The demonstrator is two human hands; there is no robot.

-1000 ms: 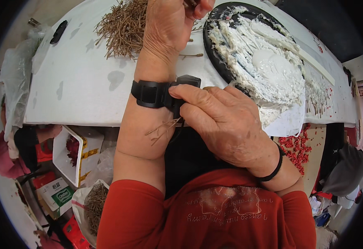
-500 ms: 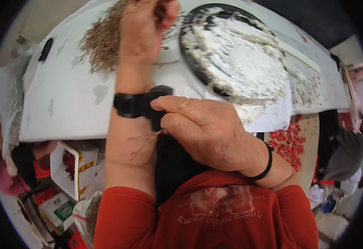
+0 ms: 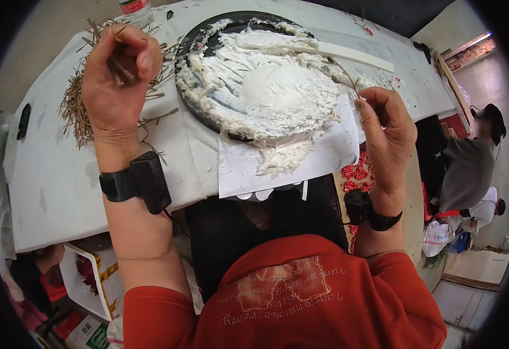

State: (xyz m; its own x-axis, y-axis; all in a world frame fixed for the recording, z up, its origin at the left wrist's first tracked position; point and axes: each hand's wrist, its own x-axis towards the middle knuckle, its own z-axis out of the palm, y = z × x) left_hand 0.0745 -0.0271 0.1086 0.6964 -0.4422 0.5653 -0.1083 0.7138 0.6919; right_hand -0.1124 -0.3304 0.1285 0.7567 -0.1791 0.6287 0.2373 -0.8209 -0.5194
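Note:
My left hand is raised over a pile of thin brown twigs, its fingers curled round several twigs that show in the palm. On the right, my right hand pinches one thin forked twig between thumb and forefinger. The far end of that twig reaches the edge of the white paste. This thick paste is spread over a round black tray and spills over its near rim onto a white paper sheet. A pale flat stick lies across the tray's right side.
A white cloth covers the table. A clear bottle stands at the far left edge. Red bits lie on a board below the table's right side. A white box sits lower left; a person is at the right.
My right hand has swung from beside my left wrist out to the right, carrying the twig to the paste. My left hand now appears lower and farther left; the whole view has shifted.

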